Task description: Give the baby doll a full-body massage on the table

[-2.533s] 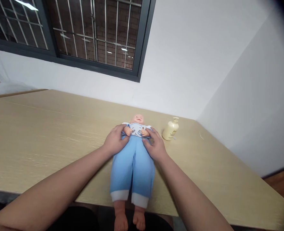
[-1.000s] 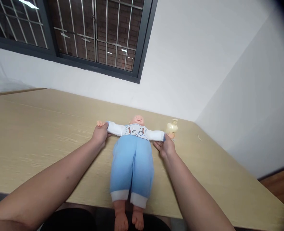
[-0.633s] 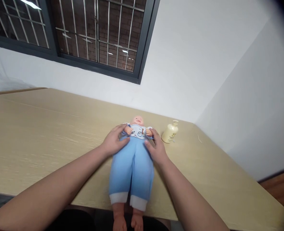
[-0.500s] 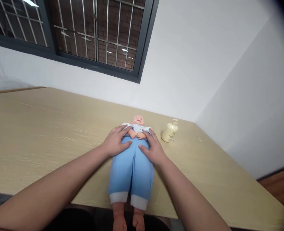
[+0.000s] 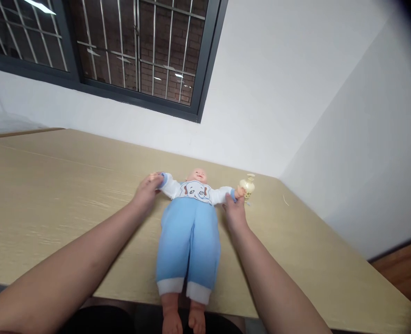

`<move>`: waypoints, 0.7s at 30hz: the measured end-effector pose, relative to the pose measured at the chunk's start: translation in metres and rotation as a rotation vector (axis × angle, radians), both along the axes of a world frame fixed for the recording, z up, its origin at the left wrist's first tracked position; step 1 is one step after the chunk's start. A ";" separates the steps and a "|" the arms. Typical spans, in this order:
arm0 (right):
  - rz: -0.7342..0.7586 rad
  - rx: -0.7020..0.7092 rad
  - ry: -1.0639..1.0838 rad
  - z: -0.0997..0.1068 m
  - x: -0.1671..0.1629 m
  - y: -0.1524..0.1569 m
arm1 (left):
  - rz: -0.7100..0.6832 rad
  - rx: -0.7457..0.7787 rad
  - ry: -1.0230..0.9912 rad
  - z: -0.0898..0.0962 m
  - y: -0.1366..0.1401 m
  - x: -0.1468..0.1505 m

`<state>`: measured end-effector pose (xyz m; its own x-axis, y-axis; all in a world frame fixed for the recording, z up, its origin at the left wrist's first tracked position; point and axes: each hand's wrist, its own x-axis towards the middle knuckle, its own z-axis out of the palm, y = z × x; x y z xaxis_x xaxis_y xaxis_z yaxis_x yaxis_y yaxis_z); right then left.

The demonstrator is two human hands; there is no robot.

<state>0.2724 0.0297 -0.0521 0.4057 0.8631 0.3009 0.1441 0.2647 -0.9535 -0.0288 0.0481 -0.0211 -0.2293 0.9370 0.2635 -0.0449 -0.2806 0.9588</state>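
Note:
A baby doll in blue trousers and a white top with a cartoon face lies on its back on the table, its feet sticking out past the near edge. Its arms are spread to both sides. My left hand is closed around the doll's hand and cuff on the left. On the other side, my right hand grips the doll's other forearm near the blue cuff. Just behind that arm stands a pale yellow pump bottle, partly covered by the doll's hand.
The wooden table reaches back to a white wall with a barred window. A thin pale strand lies right of the bottle. At the far left, white translucent material rests beyond a wooden edge.
Both my hands have moved outward from the doll's body, drawing its arms from over its belly out to the sides. The cartoon face on its top now shows.

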 end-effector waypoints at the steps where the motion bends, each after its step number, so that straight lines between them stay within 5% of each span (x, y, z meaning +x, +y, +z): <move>1: 0.000 -0.042 0.145 -0.002 0.005 0.004 | -0.033 -0.027 -0.114 0.003 0.004 -0.011; 3: 0.010 -0.124 0.395 -0.004 0.013 0.010 | -0.086 -0.119 -0.195 0.007 0.010 -0.033; 6: 0.018 -0.196 0.581 -0.006 0.019 0.013 | -0.188 -0.310 -0.010 0.009 0.014 -0.059; 9: 0.013 -0.211 0.600 -0.005 0.019 0.012 | -0.181 -0.381 0.398 0.008 0.013 -0.068; 12: -0.010 -0.217 0.579 -0.003 0.018 0.012 | -0.120 -0.273 0.867 0.008 0.009 -0.061; 16: -0.029 -0.218 0.571 -0.002 0.017 0.011 | -0.194 0.001 1.248 0.014 -0.011 -0.037; 21: -0.081 -0.223 0.639 -0.004 0.024 0.013 | -0.559 0.134 1.422 0.021 -0.055 0.002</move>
<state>0.2964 0.0428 -0.0559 0.5108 0.8359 -0.2008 -0.4545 0.0643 -0.8884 -0.0271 -0.0067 -0.0002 0.6403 0.7671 0.0394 0.7327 -0.6254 0.2684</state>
